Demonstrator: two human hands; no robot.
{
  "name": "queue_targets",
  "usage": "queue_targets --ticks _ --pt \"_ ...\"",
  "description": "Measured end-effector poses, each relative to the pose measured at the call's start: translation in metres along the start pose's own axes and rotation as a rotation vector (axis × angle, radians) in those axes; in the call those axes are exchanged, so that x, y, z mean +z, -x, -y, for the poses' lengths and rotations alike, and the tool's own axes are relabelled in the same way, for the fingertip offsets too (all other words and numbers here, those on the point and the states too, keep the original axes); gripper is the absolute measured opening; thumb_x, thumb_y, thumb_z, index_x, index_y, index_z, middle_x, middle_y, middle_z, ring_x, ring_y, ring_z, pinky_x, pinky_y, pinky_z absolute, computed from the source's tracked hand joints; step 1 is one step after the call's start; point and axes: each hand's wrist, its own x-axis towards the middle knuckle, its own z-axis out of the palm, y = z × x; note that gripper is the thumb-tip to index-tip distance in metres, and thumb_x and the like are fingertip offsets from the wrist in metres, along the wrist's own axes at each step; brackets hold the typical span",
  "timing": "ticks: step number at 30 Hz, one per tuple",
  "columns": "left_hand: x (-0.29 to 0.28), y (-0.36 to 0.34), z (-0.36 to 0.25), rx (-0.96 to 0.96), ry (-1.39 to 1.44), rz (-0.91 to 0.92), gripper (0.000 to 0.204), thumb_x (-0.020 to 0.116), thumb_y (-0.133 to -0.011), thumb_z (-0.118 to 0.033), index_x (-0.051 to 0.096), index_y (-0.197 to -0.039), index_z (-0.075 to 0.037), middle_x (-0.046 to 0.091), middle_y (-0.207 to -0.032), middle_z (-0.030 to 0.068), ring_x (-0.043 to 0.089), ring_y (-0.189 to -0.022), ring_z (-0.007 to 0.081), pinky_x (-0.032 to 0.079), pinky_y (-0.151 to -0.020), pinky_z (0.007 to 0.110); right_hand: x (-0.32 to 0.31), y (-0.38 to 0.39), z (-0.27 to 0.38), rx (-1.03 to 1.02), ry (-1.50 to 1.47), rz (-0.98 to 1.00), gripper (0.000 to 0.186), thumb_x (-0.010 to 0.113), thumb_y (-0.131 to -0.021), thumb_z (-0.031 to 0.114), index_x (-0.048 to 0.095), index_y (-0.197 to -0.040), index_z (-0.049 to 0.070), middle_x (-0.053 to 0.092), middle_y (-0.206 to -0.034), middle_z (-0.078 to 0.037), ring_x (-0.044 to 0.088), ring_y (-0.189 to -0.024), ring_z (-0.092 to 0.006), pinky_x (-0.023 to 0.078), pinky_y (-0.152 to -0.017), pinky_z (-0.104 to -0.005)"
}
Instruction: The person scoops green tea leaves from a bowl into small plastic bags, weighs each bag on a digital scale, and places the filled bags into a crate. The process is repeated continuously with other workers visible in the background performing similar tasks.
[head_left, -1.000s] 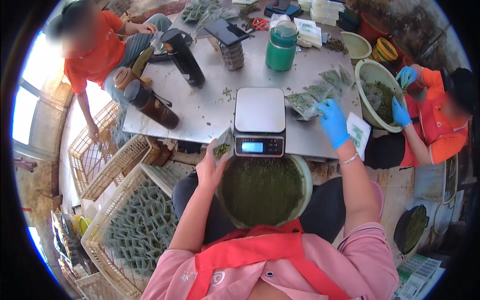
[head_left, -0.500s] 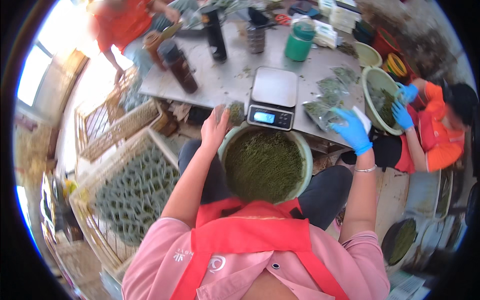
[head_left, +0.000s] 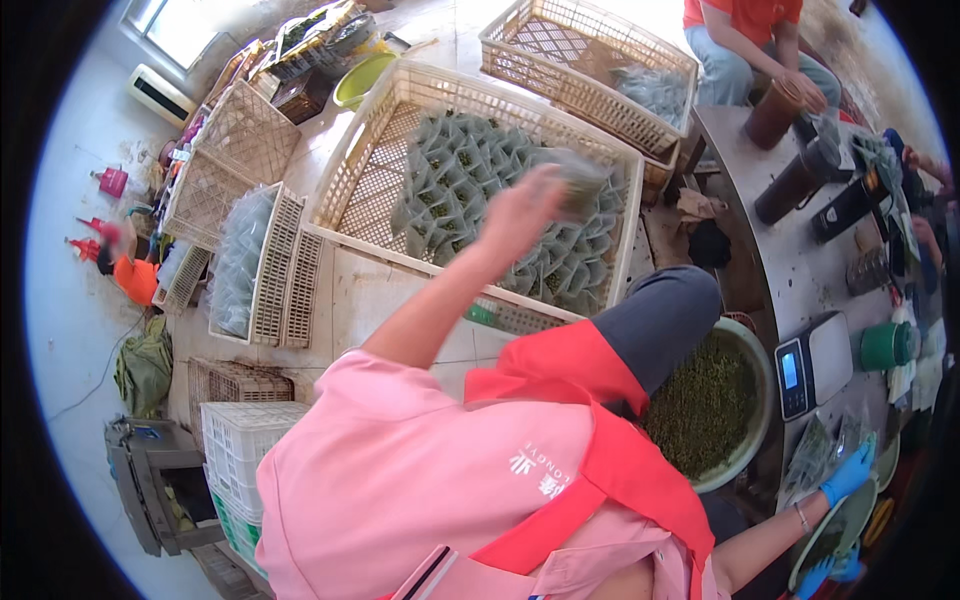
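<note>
My bare left hand [head_left: 528, 205], smeared by motion, holds a clear bag [head_left: 580, 187] with greenish contents, blurred too. Hand and bag hang over a large cream plastic crate [head_left: 360, 165], in which many similar bags [head_left: 460, 165] stand packed in rows. Far to the right, my blue-gloved right hand [head_left: 848, 474] reaches to the table, fingers stretched out beside clear bags [head_left: 812, 452] of green leaves. A round basin [head_left: 705, 410] of small green plant bits sits by my leg. At the table's edge is a scale [head_left: 815, 365] with a lit display.
More bags fill another crate [head_left: 245, 265] at the left and part of one [head_left: 650, 95] at the back. Dark bottles [head_left: 797, 180] and a green jar [head_left: 887, 346] stand on the metal table [head_left: 735, 145]. A co-worker [head_left: 745, 40] sits behind it; another's gloved hands [head_left: 830, 573] are at lower right.
The view has swung left, toward the crate. My left hand has carried the bag from beside the scale to over the crate. My right hand stays by the bags on the table.
</note>
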Motion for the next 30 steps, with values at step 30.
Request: queue_targets --ticks 30 --pt "-0.090 -0.017 0.098 0.093 -0.814 -0.003 0.054 0.058 -0.083 -0.038 0.049 -0.127 -0.008 0.064 -0.103 0.0168 0.062 -0.093 0.0348 0.049 -0.076 0.043 0.180 0.290 0.147 -0.095 0.089 0.810 0.037 0.067 -0.075 0.022 0.059 -0.109 0.014 0.060 -0.094 -0.014 0.059 -0.094 -0.0323 0.049 -0.077 -0.0431"
